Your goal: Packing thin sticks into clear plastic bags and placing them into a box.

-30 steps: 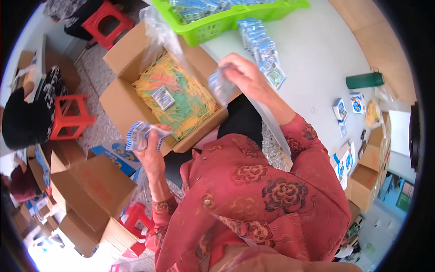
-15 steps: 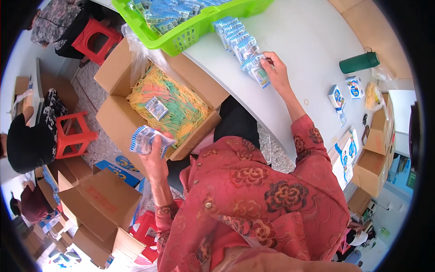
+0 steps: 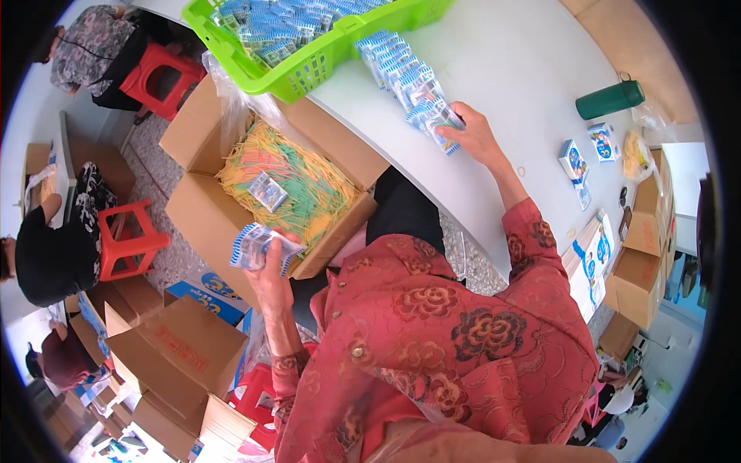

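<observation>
Left of centre, the left hand [image 3: 274, 274] grips a blue-striped packet [image 3: 253, 245]; at upper centre the right hand [image 3: 476, 137] pinches the end packet [image 3: 431, 118] of an overlapping row [image 3: 392, 68], which could scatter if dragged along.

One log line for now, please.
left hand: holds blue-striped packaging | right hand: touches packet on table | carton: open, colored sticks inside

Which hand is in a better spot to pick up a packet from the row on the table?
Probably the right hand: it is right at the near end of the row of packets on the table. The left hand is farther off, by the cardboard box, holding at least one packet.
</observation>
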A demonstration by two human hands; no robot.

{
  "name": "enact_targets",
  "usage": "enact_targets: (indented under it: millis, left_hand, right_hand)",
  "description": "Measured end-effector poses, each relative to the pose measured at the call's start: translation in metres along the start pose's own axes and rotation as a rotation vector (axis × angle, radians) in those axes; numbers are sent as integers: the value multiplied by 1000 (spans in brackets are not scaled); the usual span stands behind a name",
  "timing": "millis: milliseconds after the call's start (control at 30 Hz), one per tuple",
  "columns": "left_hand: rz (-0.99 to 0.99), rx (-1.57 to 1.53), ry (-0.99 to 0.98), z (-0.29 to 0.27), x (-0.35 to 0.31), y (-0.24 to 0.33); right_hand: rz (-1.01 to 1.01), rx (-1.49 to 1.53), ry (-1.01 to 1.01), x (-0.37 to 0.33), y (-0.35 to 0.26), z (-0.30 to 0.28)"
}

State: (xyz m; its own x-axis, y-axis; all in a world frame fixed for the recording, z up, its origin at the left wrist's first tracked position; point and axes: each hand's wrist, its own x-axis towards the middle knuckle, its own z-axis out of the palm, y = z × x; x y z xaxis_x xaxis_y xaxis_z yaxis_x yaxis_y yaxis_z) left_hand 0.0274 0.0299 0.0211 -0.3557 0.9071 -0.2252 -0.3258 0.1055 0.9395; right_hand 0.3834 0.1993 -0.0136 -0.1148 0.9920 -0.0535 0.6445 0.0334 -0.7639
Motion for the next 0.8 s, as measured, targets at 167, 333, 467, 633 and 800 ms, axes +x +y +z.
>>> enact_targets:
  millis: [167,333,467,633,800]
  left_hand:
    - [-3,-28,35,2,-2,-2]
    - [11,-8,2,6,1,2]
    - [46,41,34,9,1,7]
    - [97,-22,58,12,10,7]
    - [67,-15,72,8,10,2]
  right_hand:
    - [32,421,90,12,12,3]
    - [-19,503,143,34,-1,14]
    - [-30,389,177,41,-10,27]
    - [-281,-45,477,25,2,21]
    - [-511,24,334,-4,-89,43]
